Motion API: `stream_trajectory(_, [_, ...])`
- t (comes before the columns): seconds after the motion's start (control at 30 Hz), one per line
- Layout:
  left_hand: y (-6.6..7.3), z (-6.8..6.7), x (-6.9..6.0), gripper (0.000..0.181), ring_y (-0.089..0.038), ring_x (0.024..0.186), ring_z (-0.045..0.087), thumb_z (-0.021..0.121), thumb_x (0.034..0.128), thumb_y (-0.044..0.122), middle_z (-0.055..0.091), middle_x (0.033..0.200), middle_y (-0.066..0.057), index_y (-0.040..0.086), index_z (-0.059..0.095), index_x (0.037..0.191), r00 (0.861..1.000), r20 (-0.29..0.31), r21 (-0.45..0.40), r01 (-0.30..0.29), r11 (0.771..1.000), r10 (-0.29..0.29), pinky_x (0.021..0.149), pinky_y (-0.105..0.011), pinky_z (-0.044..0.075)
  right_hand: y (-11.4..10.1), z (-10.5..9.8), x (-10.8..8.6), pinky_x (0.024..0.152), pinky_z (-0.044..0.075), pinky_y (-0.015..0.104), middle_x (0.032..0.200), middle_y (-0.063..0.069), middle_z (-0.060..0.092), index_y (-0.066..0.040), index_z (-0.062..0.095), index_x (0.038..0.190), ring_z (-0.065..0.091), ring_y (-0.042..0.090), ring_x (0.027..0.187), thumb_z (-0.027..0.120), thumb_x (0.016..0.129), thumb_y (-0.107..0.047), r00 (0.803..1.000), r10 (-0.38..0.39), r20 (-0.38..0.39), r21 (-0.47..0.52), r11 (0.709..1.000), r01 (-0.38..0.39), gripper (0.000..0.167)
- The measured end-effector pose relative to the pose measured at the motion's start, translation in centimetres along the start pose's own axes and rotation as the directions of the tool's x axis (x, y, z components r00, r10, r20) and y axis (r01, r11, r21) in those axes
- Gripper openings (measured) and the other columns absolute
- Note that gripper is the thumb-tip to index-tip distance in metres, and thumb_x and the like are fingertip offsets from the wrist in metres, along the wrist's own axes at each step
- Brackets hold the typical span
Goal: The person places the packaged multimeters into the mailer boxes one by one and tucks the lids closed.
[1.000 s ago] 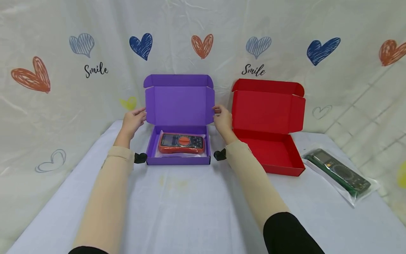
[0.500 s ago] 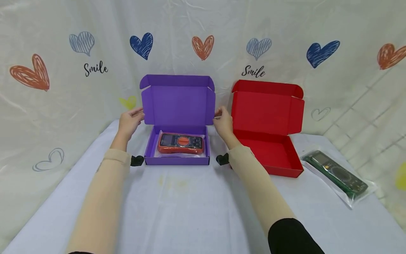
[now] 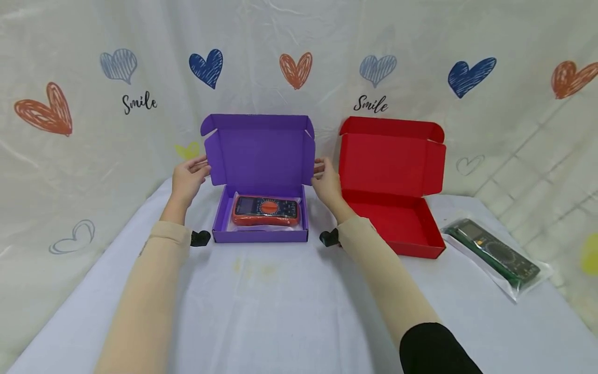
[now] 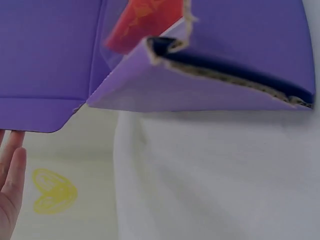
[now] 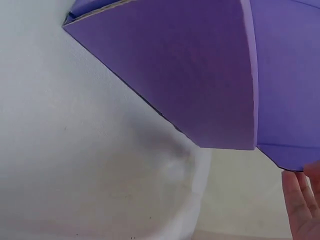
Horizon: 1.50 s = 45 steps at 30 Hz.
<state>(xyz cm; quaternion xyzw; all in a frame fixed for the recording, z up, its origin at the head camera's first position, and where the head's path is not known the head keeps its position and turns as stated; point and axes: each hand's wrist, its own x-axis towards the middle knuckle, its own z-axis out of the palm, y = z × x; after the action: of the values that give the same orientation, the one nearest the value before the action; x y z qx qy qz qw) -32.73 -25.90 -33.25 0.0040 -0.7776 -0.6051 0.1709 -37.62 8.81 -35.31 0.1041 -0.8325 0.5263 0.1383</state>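
A purple cardboard box (image 3: 259,237) stands with its lid (image 3: 261,156) raised. Inside lies an orange-red multimeter (image 3: 266,208) in clear wrapping. At the lid's left side is my left hand (image 3: 187,182); its fairly straight fingers reach to the edge, fingertips partly behind the flap in the left wrist view. My right hand (image 3: 328,183) holds the lid's right edge. In the right wrist view the thumb overlaps the front of the flap, with the other fingertips hidden behind it.
An open red box (image 3: 397,223) stands right of the purple one, behind my right wrist. A green and black multimeter (image 3: 500,254) in a plastic bag lies farther right on the white cloth (image 3: 261,311). A heart-printed curtain (image 3: 252,31) hangs behind.
The purple lid has tipped forward, towards me, and looks larger and darker. Both hands have moved with it, the left one shifting slightly left. The multimeters stay in place.
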Motion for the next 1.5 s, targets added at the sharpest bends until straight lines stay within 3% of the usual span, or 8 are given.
stream_trajectory(0.17, [-0.3,0.1,-0.2,0.045,-0.015,0.105,0.067,0.061,0.1042,0.018,0.061,0.138,-0.024,0.0,0.055,0.145,1.0,0.004,0.02,0.008,1.0,-0.008,0.091,-0.028,0.052,0.1,-0.2,-0.2,0.087,0.057,0.046,0.123,0.023,0.064,-0.007,0.047,0.15,0.068,0.038,0.104,0.054,0.094,0.007,0.998,-0.014,0.06,-0.011,1.0,0.014,0.058])
stream_trajectory(0.4, [-0.4,0.3,-0.4,0.047,-0.009,0.103,0.067,0.064,0.1029,0.024,0.064,0.135,-0.018,-0.003,0.059,0.141,1.0,0.012,0.007,0.0,1.0,0.0,0.093,-0.028,0.053,-0.3,-0.1,-0.6,0.09,0.057,0.045,0.133,0.02,0.065,-0.003,0.054,0.148,0.068,0.037,0.11,0.061,0.101,-0.008,0.989,-0.078,0.124,-0.071,0.994,0.087,0.047])
stream_trajectory(0.57, [-0.7,0.3,-0.7,0.048,-0.008,0.104,0.067,0.063,0.1036,0.025,0.059,0.139,-0.024,-0.004,0.057,0.142,0.998,0.064,-0.007,-0.009,1.0,0.01,0.092,-0.025,0.053,-0.5,-0.5,-1.2,0.095,0.056,0.044,0.141,0.018,0.061,-0.003,0.052,0.149,0.064,0.034,0.121,0.058,0.105,-0.014,0.988,-0.047,0.147,-0.056,0.997,0.056,0.046])
stream_trajectory(0.67, [-0.4,0.3,-1.2,0.048,-0.016,0.11,0.068,0.06,0.1048,0.023,0.057,0.14,-0.025,-0.005,0.055,0.143,0.996,0.085,-0.018,0.003,1.0,-0.001,0.096,-0.027,0.053,-0.5,-0.7,-1.3,0.095,0.056,0.042,0.144,0.017,0.059,-0.001,0.053,0.148,0.065,0.032,0.122,0.058,0.106,-0.015,0.985,-0.041,0.167,-0.043,0.998,0.049,0.045])
stream_trajectory(0.83, [-0.8,0.3,-1.3,0.048,-0.006,0.1,0.068,0.06,0.1053,0.024,0.057,0.14,-0.025,-0.005,0.055,0.143,0.996,0.093,-0.047,-0.003,0.999,0.008,0.094,-0.025,0.054,-0.4,-1.0,-1.4,0.094,0.057,0.042,0.145,0.017,0.058,0.0,0.053,0.148,0.066,0.031,0.119,0.057,0.107,-0.016,0.981,-0.04,0.19,-0.041,0.998,0.049,0.044])
stream_trajectory(0.9, [-0.8,0.4,-1.3,0.048,-0.001,0.095,0.068,0.06,0.1051,0.024,0.057,0.14,-0.026,-0.005,0.055,0.143,0.996,0.093,-0.062,-0.005,0.998,0.011,0.093,-0.024,0.054,-0.5,-1.0,-1.5,0.094,0.056,0.043,0.146,0.017,0.057,0.0,0.051,0.149,0.066,0.032,0.118,0.057,0.107,-0.017,0.979,-0.024,0.204,-0.024,0.999,0.03,0.046])
stream_trajectory(1.2, [-0.7,0.4,-1.2,0.049,-0.003,0.094,0.07,0.061,0.1039,0.023,0.054,0.141,-0.028,-0.007,0.055,0.143,0.996,0.093,-0.107,0.018,0.994,-0.008,0.087,-0.017,0.054,-0.9,-0.7,-1.8,0.098,0.053,0.048,0.147,0.019,0.055,-0.005,0.046,0.154,0.065,0.035,0.121,0.058,0.107,-0.022,0.968,0.063,0.245,0.164,0.981,-0.105,0.051])
stream_trajectory(1.5, [-0.3,0.6,-0.9,0.05,-0.001,0.09,0.071,0.062,0.1034,0.02,0.053,0.142,-0.029,-0.009,0.053,0.143,0.995,0.097,-0.155,0.036,0.987,-0.021,0.096,-0.027,0.053,-1.6,-0.4,-1.9,0.1,0.052,0.046,0.146,0.023,0.055,-0.006,0.044,0.156,0.063,0.036,0.124,0.056,0.108,-0.019,0.96,0.109,0.257,0.247,0.953,-0.174,0.051])
